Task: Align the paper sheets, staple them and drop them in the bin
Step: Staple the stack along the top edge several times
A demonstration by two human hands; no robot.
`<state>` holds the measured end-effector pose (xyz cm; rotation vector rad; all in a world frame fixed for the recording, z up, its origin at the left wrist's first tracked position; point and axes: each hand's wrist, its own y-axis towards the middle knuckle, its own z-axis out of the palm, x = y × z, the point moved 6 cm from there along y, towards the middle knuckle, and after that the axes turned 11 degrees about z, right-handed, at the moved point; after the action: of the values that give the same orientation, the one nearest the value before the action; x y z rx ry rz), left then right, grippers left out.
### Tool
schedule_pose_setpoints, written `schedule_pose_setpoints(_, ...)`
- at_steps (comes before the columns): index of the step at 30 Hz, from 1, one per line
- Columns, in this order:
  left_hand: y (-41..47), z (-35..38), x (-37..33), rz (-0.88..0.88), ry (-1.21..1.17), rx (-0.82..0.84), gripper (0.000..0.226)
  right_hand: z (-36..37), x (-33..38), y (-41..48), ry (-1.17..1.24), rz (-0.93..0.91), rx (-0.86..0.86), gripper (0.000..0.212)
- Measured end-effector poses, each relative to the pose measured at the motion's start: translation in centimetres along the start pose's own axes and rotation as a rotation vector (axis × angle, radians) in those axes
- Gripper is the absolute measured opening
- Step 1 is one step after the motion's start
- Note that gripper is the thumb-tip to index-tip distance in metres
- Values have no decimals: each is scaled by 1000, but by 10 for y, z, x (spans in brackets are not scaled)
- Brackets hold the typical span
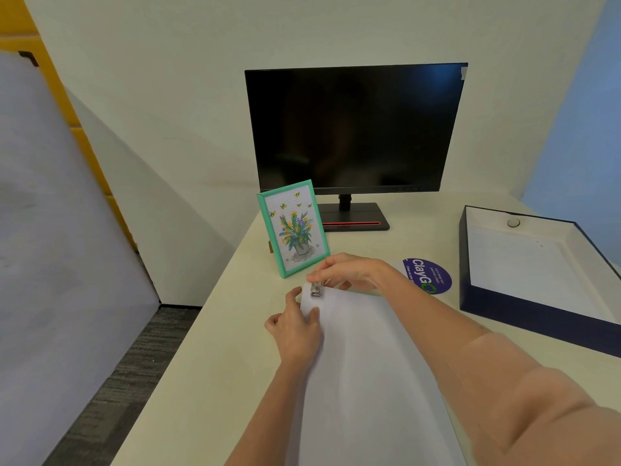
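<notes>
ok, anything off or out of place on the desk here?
Nothing spilled or damaged. The right hand holds the stapler on the far left corner of the sheets, and the left hand pinches their edge. Only oddity: a pale scrap, maybe tape, on the monitor's top right corner.

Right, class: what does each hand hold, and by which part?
The right hand grips the stapler from above; the left hand pinches the paper sheets at their left edge, near the far corner.

Place: office | pale desk bore a dark monitor and paper sheets | "ClayGo" sticker | grey carpet | panel at left, perhaps a partition
</notes>
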<state>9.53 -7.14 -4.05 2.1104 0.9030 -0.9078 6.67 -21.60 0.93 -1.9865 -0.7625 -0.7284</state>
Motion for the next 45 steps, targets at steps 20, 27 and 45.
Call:
schedule_pose_setpoints(20, -3, -6, -7, 43, 41, -27, 35, 0, -11, -6, 28, 18, 37, 48)
schedule_pose_setpoints(27, -2, -4, -6, 30, 45, -26, 32, 2, -16, 1, 23, 31, 111, 56)
schedule_pose_setpoints(45, -2, -4, -3, 10, 15, -33, 24, -10, -21, -6, -104, 117, 95, 48)
